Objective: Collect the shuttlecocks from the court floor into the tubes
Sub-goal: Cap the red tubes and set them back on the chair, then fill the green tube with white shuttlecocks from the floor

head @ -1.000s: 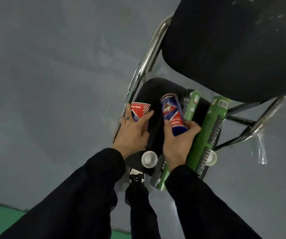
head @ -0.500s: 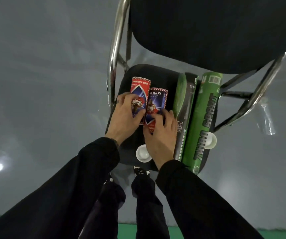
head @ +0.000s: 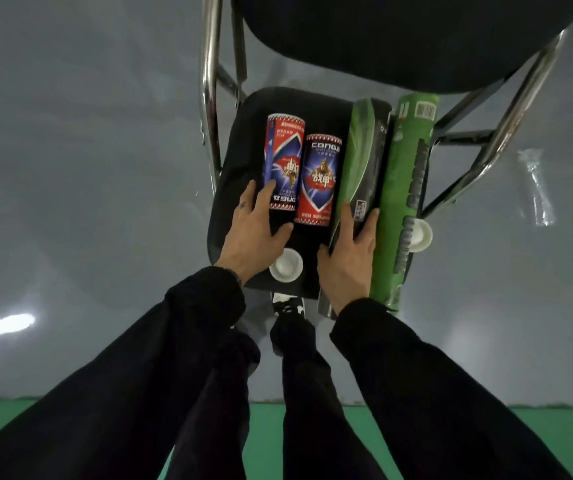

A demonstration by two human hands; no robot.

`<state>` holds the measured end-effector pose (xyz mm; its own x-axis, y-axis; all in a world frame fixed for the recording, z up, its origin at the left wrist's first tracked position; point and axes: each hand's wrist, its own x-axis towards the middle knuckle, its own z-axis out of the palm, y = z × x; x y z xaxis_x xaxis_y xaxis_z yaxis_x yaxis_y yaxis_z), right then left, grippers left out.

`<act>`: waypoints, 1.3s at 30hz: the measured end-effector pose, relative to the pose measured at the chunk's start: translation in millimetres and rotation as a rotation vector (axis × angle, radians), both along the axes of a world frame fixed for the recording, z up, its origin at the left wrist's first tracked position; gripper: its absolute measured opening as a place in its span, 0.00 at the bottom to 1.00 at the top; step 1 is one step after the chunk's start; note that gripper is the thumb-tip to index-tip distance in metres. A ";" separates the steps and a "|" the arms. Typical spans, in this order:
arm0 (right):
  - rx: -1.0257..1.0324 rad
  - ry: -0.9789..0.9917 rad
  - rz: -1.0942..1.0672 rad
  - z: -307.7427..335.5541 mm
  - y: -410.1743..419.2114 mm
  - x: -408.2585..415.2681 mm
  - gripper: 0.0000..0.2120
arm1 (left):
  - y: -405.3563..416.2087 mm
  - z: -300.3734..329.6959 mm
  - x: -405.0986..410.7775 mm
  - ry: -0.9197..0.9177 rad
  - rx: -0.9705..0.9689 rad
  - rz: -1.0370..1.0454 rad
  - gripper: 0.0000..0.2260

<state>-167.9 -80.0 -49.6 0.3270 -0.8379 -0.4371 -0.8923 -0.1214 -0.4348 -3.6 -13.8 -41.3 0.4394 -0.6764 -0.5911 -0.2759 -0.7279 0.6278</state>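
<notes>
Four tubes lie side by side on the black chair seat (head: 240,161), all running front to back. Two are short red-and-blue ones: the first short tube (head: 283,161) sits nearest the seat's left edge, and the second short tube (head: 319,178) touches its right side, set slightly closer to the seat's front. Two are long: a dark green-and-black tube (head: 364,157) lies right of the short pair, and a bright green tube (head: 406,188) lies along the seat's right edge, its near end overhanging the front.

Two white caps are in view: one cap (head: 285,265) rests on the seat's front edge between the hands, the other cap (head: 420,235) sits at the right edge beside the bright green tube.

The left hand (head: 254,233) lies flat with fingers spread, fingertips touching the lower end of the first short tube, gripping nothing. The right hand (head: 347,258) rests with straight fingers laid on the dark tube's near part, its thumb spread wide.

No shuttlecock can be made out.

One black-and-white shoe (head: 287,304) shows below the seat's front edge.
</notes>
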 end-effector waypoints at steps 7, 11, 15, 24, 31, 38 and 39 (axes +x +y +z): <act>0.030 -0.006 -0.109 29.2 -5.0 2.3 0.48 | 5.4 23.1 -16.4 0.002 0.017 0.051 0.34; 0.088 -0.280 -0.239 86.0 2.6 -12.5 0.50 | 5.9 70.0 -26.0 -0.013 -0.056 0.212 0.28; 0.275 -0.523 -0.159 167.2 17.6 -15.7 0.50 | 9.4 138.3 -32.2 0.120 -0.235 0.544 0.16; 0.490 -0.595 0.490 307.3 75.1 39.0 0.48 | 93.7 309.9 -19.5 0.255 -0.416 1.006 0.24; 0.514 -0.577 0.914 363.2 174.1 66.8 0.45 | 223.9 369.0 -41.4 0.181 -0.608 1.336 0.26; 0.660 -0.492 1.192 395.4 338.6 40.7 0.34 | 405.9 385.9 -121.5 0.087 -0.762 1.685 0.26; 0.680 -0.482 1.227 398.9 365.0 32.4 0.34 | 431.9 387.0 -135.4 0.081 -0.769 1.721 0.26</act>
<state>-135.5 285.0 349.3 0.8860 0.3775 -0.2693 -0.1425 -0.3311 -0.9328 -139.0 418.1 345.6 0.8249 0.3201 -0.4659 0.3931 0.2676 0.8797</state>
